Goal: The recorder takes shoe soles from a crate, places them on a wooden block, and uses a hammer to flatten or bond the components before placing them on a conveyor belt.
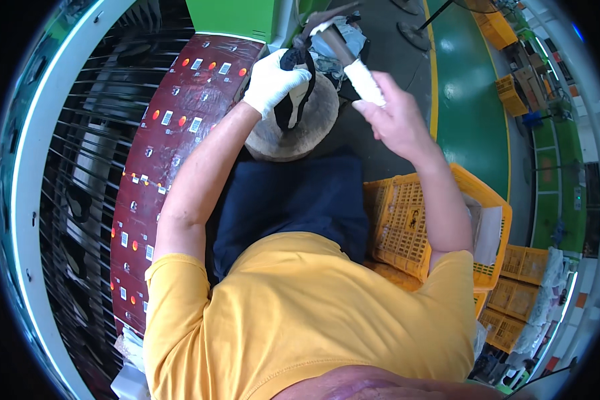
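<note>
On the round grey block [323,127]: I see a black shoe-like piece [284,115], just below the left hand, left of the right hand.
Left hand [277,79]: white-gloved, closed around the piece's upper part.
Right hand [399,115]: bare, wrapped around the white-bound handle of a hammer [342,48].
Hammer head: near the piece's upper end; I cannot tell whether they touch.
Yellow crate [401,217]: near the right forearm.

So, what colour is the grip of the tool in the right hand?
The tool's grip is white, clearest in the head view.
</note>
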`<state>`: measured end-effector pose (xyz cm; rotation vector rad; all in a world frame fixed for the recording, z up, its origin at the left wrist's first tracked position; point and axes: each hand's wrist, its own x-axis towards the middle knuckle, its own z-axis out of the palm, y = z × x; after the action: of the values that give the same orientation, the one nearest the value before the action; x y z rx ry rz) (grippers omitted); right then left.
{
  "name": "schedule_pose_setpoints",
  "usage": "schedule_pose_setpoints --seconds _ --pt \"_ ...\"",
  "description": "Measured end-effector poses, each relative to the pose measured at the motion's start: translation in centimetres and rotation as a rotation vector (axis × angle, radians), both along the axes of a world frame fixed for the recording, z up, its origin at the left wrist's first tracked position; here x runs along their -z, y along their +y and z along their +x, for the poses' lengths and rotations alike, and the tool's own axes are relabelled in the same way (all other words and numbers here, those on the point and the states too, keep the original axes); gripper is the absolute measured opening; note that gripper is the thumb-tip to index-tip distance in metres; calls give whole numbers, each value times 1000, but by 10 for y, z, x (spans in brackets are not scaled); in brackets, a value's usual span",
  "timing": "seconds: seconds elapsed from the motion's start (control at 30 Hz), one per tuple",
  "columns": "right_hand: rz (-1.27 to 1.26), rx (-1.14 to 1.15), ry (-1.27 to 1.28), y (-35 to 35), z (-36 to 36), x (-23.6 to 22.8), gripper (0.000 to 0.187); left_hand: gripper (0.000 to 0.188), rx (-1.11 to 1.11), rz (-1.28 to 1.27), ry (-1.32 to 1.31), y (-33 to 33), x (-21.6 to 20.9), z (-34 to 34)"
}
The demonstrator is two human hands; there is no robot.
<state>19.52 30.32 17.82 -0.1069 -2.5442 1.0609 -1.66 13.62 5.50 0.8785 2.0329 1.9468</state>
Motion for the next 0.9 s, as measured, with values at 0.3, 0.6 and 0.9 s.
schedule_pose_setpoints --seconds 0.3,0.6,0.9 --pt "296 -125 -68 -10 -2 -21 47 40 -13 -140 1 8 -21 9" --pt "240 -19 -3 -7 6 -5 42 44 -24 -127 67 14 -12 0" --pt "-241 16 38 6 1 12 40 61 44 -108 43 3 -5 -17"
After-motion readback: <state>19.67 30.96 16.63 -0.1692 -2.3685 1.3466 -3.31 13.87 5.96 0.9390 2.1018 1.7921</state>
